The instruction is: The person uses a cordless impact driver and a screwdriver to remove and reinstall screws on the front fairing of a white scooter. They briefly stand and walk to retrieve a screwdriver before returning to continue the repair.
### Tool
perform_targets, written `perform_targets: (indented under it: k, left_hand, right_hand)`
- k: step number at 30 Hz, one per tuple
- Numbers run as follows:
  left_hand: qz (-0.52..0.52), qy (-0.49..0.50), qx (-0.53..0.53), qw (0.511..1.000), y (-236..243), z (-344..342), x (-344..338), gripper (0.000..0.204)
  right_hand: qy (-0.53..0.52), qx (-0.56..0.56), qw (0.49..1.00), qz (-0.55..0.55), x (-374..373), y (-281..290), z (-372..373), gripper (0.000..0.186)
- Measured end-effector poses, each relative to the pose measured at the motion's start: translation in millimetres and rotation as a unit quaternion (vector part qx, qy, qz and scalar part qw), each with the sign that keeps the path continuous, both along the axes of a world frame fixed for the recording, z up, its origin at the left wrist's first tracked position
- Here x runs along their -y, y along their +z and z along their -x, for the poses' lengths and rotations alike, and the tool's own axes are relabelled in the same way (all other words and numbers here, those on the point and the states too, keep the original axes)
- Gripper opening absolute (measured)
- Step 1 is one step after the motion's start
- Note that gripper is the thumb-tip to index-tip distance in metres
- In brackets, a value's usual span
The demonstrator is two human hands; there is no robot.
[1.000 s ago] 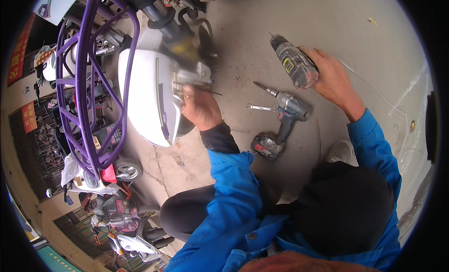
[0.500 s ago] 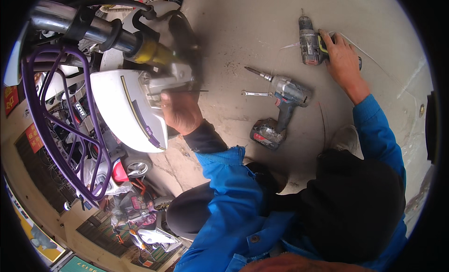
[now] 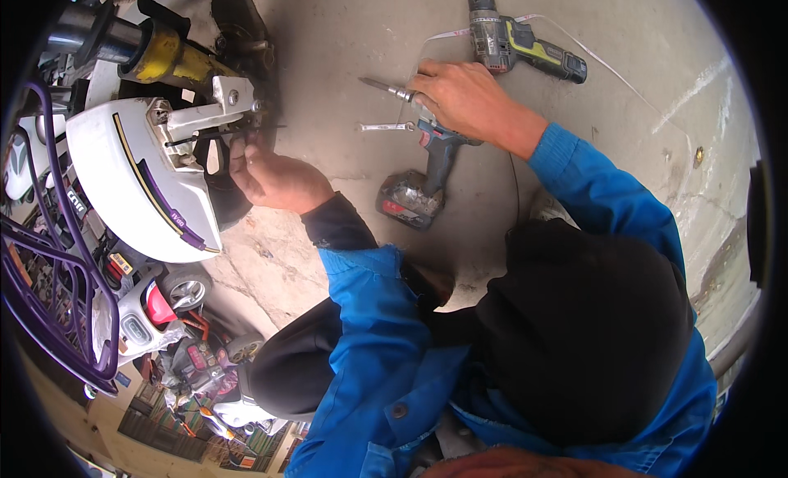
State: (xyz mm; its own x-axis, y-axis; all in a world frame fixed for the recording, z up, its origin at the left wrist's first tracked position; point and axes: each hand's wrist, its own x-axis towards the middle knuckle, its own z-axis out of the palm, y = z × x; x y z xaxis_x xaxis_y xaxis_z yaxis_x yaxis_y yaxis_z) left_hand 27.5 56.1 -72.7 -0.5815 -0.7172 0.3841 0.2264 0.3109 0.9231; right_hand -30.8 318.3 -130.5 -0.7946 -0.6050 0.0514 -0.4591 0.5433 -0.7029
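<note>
My left hand (image 3: 279, 178) is at the bracket (image 3: 238, 98) beside a white fender (image 3: 135, 178). Its thumb and fingertips pinch a thin dark rod (image 3: 197, 138) that runs along the bracket; the hand partly hides it. Farther right, my right hand (image 3: 476, 100) is closed over the head of a grey impact driver (image 3: 439, 162) with a long bit, which lies on the floor. Fingers wrap the head near the bit holder and cover most of the body. A small combination wrench (image 3: 387, 127) lies beside it.
A black and green cordless drill (image 3: 492, 43) rests on the floor past my right hand, with a white strip (image 3: 538, 18) by it. A yellow and chrome fork tube (image 3: 164, 59) stands above the fender. Purple tubing (image 3: 49, 149) is at the left. Scooters (image 3: 205, 363) fill the lower left.
My right hand has left the cordless drill and come left onto the impact driver. My left hand stays at the bracket with the thin rod. The whole view has shifted.
</note>
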Motion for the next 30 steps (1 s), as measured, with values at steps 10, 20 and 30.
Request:
perform_targets:
  k: [10, 20, 30]
  left_hand:
    - [0.093, -0.271, 0.478, 0.83, -75, -37, -40, 0.019]
    - [-0.017, -0.356, 0.395, 0.846, -22, 2, -50, 0.011]
    - [-0.148, -0.552, 0.421, 0.704, 58, 4, -83, 0.027]
  right_hand:
    - [0.011, 0.02, 0.958, -0.286, -92, 2, -75, 0.021]
    - [-0.133, 0.179, 0.963, -0.152, -82, -30, -132, 0.023]
    - [-0.268, 0.335, 0.786, 0.446, -79, 83, -26, 0.019]
